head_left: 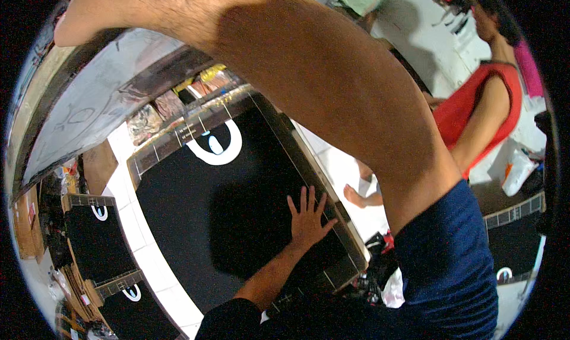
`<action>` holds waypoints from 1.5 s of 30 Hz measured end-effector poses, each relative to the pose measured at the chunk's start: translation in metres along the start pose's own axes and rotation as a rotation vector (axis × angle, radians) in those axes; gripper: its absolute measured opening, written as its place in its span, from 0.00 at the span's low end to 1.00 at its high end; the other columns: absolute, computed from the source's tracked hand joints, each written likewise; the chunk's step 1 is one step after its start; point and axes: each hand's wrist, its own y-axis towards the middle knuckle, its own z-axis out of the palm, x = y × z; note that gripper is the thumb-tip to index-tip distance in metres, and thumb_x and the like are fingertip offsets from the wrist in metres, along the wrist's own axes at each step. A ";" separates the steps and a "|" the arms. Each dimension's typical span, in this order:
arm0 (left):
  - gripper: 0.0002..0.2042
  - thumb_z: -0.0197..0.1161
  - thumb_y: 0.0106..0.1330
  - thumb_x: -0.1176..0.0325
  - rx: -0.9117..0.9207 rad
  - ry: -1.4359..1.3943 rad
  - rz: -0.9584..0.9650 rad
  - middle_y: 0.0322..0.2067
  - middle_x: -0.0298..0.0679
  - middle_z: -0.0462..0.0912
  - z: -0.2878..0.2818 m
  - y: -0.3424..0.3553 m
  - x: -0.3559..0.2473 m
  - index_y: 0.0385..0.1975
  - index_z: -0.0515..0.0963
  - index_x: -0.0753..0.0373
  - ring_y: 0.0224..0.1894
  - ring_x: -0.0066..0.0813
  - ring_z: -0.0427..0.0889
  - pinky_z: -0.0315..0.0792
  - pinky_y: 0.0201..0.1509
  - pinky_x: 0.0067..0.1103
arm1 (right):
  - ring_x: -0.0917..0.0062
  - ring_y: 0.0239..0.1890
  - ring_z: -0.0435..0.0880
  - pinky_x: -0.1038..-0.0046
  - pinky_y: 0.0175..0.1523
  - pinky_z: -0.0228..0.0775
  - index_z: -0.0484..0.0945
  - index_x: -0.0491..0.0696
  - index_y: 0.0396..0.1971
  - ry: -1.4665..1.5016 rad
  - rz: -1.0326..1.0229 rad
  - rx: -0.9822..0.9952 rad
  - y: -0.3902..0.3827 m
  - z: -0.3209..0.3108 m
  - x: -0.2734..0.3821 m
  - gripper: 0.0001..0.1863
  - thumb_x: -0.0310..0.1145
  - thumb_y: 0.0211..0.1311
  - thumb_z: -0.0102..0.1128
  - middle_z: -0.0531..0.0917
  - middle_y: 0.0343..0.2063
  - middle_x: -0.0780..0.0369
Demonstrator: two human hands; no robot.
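A large black panel, which looks like cloth, lies flat in front of me, with a white ring and pale blue eye-like print near its far end. My left hand rests palm down on its right part, fingers spread, close to the dark board edge. It holds nothing. My right arm sweeps across the picture very near the camera, from a navy sleeve up to the upper left. There my right hand shows only in part, its fingers cut off or hidden, beside a pale framed screen.
Several similar black panels with eye prints lie at the left, another at the right. A person in a red sleeveless top is at the right. Wrapped bundles sit beyond the board. A white bag lies on the floor.
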 end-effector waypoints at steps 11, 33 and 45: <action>0.43 0.51 0.68 0.29 -0.062 0.080 -0.030 0.79 0.52 0.48 0.009 0.003 0.000 0.77 0.61 0.52 0.81 0.55 0.41 0.29 0.75 0.67 | 0.74 0.20 0.78 0.64 0.25 0.75 0.85 0.43 0.33 0.076 0.059 0.028 -0.003 0.003 0.008 0.25 0.49 0.70 0.50 0.81 0.20 0.62; 0.32 0.46 0.79 0.38 -0.836 -1.590 -1.465 0.52 0.48 0.81 -0.154 -0.222 0.109 0.61 0.70 0.65 0.40 0.44 0.85 0.80 0.48 0.42 | 0.55 0.59 0.74 0.54 0.62 0.66 0.72 0.47 0.60 0.359 0.386 0.145 -0.286 0.276 0.061 0.35 0.39 0.51 0.74 0.77 0.55 0.53; 0.49 0.75 0.48 0.46 -0.284 0.227 -0.885 0.74 0.53 0.60 -0.092 -0.236 0.125 0.71 0.64 0.58 0.78 0.59 0.50 0.40 0.79 0.57 | 0.59 0.60 0.77 0.56 0.60 0.68 0.75 0.48 0.58 0.031 0.181 0.446 -0.100 0.382 -0.077 0.33 0.37 0.51 0.78 0.81 0.52 0.56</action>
